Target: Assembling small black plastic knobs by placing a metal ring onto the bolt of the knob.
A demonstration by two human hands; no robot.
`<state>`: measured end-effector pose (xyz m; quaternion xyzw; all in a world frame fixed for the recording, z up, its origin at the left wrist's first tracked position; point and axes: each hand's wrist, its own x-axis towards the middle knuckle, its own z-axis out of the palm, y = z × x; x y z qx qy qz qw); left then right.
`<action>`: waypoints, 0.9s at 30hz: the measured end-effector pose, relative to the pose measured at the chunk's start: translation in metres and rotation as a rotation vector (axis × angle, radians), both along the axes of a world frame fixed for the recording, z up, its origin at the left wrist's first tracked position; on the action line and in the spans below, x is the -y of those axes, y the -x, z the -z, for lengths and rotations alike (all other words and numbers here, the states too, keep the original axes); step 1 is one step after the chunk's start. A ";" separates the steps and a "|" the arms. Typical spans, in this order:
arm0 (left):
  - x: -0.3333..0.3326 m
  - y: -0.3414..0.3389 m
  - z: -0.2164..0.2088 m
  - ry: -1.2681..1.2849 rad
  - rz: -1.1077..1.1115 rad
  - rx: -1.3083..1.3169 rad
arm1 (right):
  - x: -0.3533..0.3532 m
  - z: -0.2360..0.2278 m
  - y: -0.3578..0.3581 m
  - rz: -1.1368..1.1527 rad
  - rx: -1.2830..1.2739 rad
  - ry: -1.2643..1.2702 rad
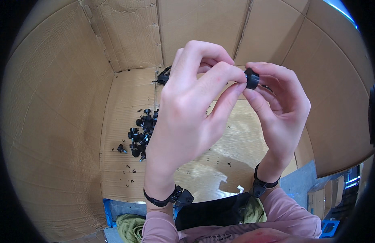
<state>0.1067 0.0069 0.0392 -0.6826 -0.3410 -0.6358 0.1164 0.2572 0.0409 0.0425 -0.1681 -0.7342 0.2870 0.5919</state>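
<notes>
In front of me, above the table, I hold a black round knob with a metal stud [252, 79]. My right hand [281, 95] grips its black body between thumb and fingertips. From the other side my left hand [191, 93] pinches at the stud end with thumb and forefinger, which mostly hide the stud. A loose pile of similar black knobs with metal studs [146, 128] lies on the table beyond my left wrist, partly covered by that hand. One separate knob [121, 148] rests a little left of the pile.
Tall cardboard walls [54, 113] surround the table [203, 174] at the left, back and right. Thin black scraps [229, 164] are scattered over its surface. A black object [163, 76] sits at the back, partly behind my left hand. Cardboard boxes [325, 194] stand at the lower right.
</notes>
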 end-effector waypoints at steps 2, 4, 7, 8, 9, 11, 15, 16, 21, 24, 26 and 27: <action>0.001 0.000 0.001 0.001 -0.009 0.008 | 0.002 0.001 0.002 0.025 -0.028 0.040; 0.001 0.001 0.000 0.003 0.023 0.022 | 0.004 -0.001 0.002 0.039 -0.074 0.068; 0.003 0.004 -0.001 0.063 0.047 0.051 | 0.004 -0.001 0.001 -0.024 -0.163 0.090; 0.002 0.005 0.000 0.062 0.046 0.050 | 0.005 -0.002 0.001 -0.025 -0.163 0.089; -0.001 0.007 0.002 0.128 0.125 0.109 | 0.006 -0.003 0.000 -0.057 -0.170 0.107; -0.007 0.009 0.006 0.193 0.206 0.169 | 0.006 -0.002 -0.003 -0.087 -0.176 0.125; -0.011 0.014 0.007 0.315 0.485 0.402 | 0.004 -0.002 -0.008 -0.252 -0.105 0.201; -0.010 0.017 0.007 0.331 0.547 0.449 | 0.005 -0.002 -0.009 -0.258 -0.037 0.224; 0.000 0.017 0.001 0.351 0.640 0.480 | 0.004 -0.002 -0.003 -0.108 0.029 0.227; 0.006 0.011 -0.002 0.337 0.581 0.440 | 0.004 -0.001 0.000 -0.074 0.012 0.210; 0.010 0.008 -0.002 0.321 0.561 0.429 | 0.004 -0.002 0.001 -0.051 -0.003 0.207; 0.013 0.007 -0.002 0.308 0.508 0.357 | 0.004 -0.002 0.001 -0.043 -0.017 0.198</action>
